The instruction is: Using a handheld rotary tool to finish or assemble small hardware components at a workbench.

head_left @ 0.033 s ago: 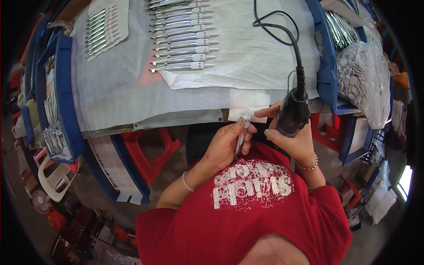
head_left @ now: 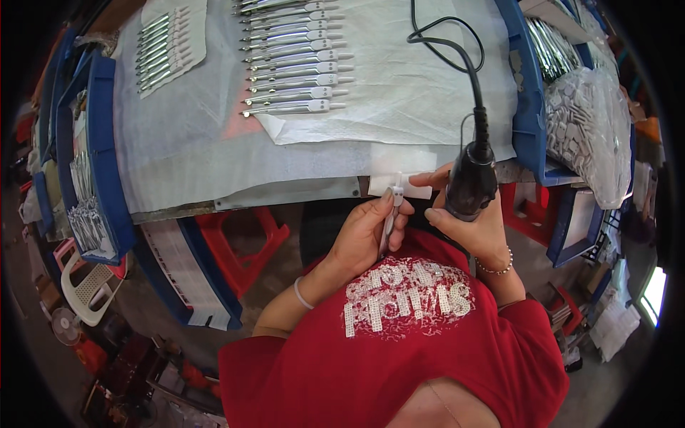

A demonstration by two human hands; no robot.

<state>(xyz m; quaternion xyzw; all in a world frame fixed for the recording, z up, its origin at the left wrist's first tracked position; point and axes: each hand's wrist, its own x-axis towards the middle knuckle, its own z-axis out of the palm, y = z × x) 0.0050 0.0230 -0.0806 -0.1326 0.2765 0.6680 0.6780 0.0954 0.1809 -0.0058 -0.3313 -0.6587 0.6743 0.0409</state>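
Note:
My left hand (head_left: 365,232) pinches a drawing compass (head_left: 397,192) between thumb and fingers, its white plastic head up and its metal legs running down toward my shirt. The head sits at the table's front edge, over a small white pad (head_left: 421,191). Just to the right, my right hand (head_left: 477,234) is wrapped round a black corded electric screwdriver (head_left: 472,184). Its index finger stretches left toward the compass head, apart from it. The screwdriver's tip is hidden from view. Farther back, a column of similar compasses (head_left: 300,80) lies on white sheeting.
A smaller group of compasses (head_left: 163,50) lies at the far left. Blue bins (head_left: 107,146) of metal parts stand at the left. On the right, a blue bin (head_left: 526,121) adjoins a clear bag (head_left: 589,135) of white plastic pieces. The screwdriver's cord (head_left: 467,53) loops across the table.
My right hand and the screwdriver have shifted very slightly to the left, and the index finger has lifted a little. My left hand and the compass have hardly moved.

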